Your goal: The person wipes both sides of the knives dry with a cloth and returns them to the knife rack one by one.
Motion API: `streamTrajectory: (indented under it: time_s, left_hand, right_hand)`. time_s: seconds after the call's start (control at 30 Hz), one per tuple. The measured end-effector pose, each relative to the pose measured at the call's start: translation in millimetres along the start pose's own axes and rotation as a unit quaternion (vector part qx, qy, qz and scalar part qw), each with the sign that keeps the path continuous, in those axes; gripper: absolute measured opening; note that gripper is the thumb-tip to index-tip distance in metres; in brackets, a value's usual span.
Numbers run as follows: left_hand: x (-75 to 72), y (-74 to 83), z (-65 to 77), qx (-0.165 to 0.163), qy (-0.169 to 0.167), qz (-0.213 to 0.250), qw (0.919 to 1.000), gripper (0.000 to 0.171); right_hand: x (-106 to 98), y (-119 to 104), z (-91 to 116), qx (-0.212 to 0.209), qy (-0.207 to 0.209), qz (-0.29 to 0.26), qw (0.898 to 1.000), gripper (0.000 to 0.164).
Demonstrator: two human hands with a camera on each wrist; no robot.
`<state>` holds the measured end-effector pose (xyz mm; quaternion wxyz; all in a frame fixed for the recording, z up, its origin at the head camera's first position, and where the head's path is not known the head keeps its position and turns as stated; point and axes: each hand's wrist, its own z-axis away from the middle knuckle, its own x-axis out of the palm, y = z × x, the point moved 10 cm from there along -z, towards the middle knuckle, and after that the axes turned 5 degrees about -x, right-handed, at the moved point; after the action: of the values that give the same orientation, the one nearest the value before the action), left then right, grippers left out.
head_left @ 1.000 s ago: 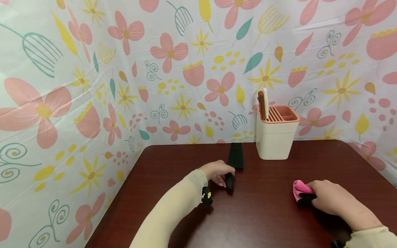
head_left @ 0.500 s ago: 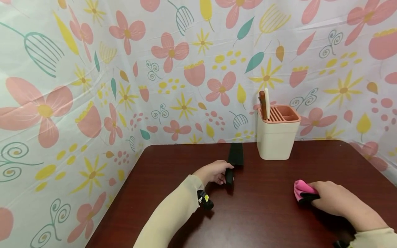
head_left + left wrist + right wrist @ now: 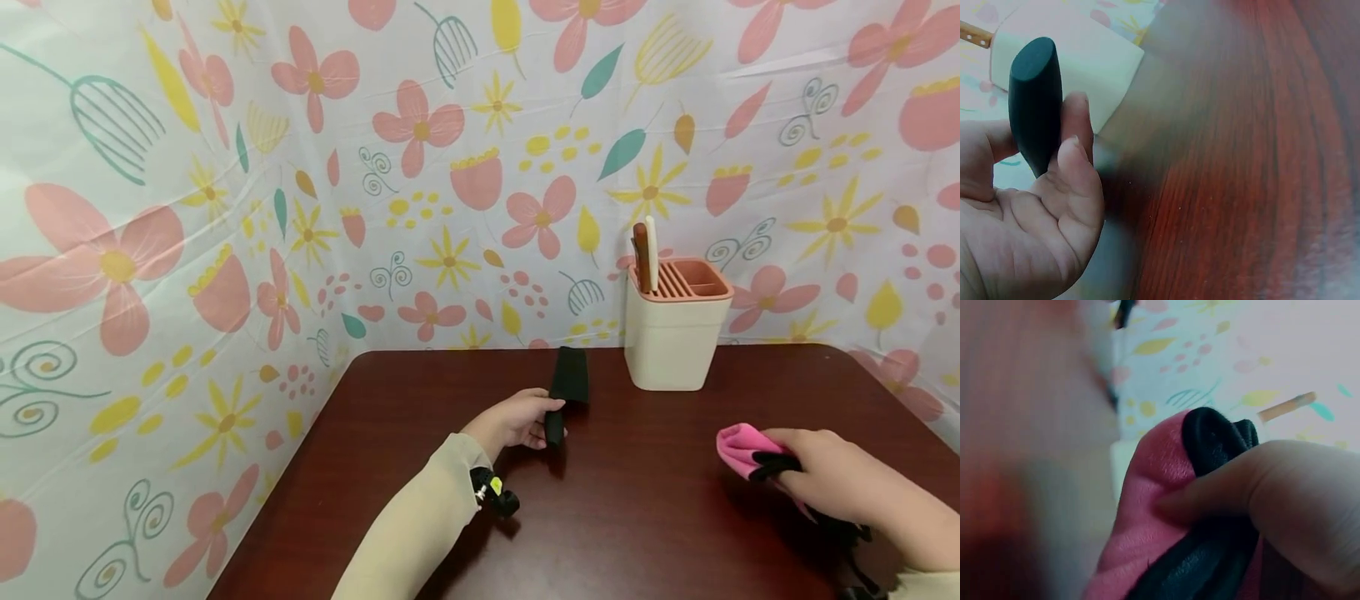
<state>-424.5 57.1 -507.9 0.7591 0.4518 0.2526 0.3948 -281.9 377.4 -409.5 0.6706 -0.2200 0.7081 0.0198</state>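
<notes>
In the head view my left hand (image 3: pixel 520 419) grips the dark handle of a black cleaver (image 3: pixel 570 375), whose broad blade points away toward the back edge of the table. The left wrist view shows the butt of the cleaver handle (image 3: pixel 1036 100) rising between thumb and curled fingers. Over on the right, my right hand (image 3: pixel 832 471) pinches a folded pink and black cloth (image 3: pixel 742 450). Close up in the right wrist view, the thumb (image 3: pixel 1210 494) presses on the cloth's folds; the fingers behind are hidden.
A cream knife holder (image 3: pixel 675 350) with a salmon slotted top stands at the back of the dark red-brown table (image 3: pixel 637 517). A brown handle (image 3: pixel 641 254) and a white handle (image 3: pixel 652 250) stick up from it. Flowered sheeting (image 3: pixel 450 167) lines the left and back sides.
My right hand has lifted the cloth slightly, and more of it shows hanging below the hand. The left hand and cleaver shifted a little at first, then stayed nearly still.
</notes>
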Motion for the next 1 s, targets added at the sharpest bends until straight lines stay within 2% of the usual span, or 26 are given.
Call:
streamTrajectory:
  time_s: [0.23,0.43,0.5,0.63,0.8,0.9,1.0]
  left_hand:
    - [8.0,8.5,14.7,0.028,-0.018,0.054,0.998,0.038]
    - [24.5,29.0,44.7,0.068,-0.055,0.113,0.9897,0.033]
    - [28.1,37.5,55.2,0.082,-0.061,0.124,0.987,0.031]
    - [32.4,53.7,73.2,0.11,-0.063,0.132,0.983,0.029]
    - [32.8,65.0,86.2,0.137,-0.048,0.135,0.9802,0.031]
    - [32.5,67.0,91.7,0.146,-0.042,0.134,0.9793,0.032]
    - [35.6,67.8,97.4,0.154,-0.051,0.126,0.9786,0.034]
  right_hand:
    - [-55.7,-40.7,-16.0,-0.07,0.031,0.002,0.997,0.029]
    - [-105.6,-88.8,-44.9,-0.117,0.049,0.041,0.991,0.03]
    - [-120.6,-106.1,-57.1,-0.139,0.054,0.043,0.988,0.034]
    - [-143.7,-132.6,-88.9,-0.15,0.04,0.038,0.987,0.026]
    - [-161.1,-161.3,-133.0,-0.16,0.049,0.047,0.985,0.025]
    - [-161.9,-175.6,-156.0,-0.162,0.059,0.044,0.984,0.03]
    - [-158.6,-184.2,-176.5,-0.16,0.078,0.036,0.983,0.035]
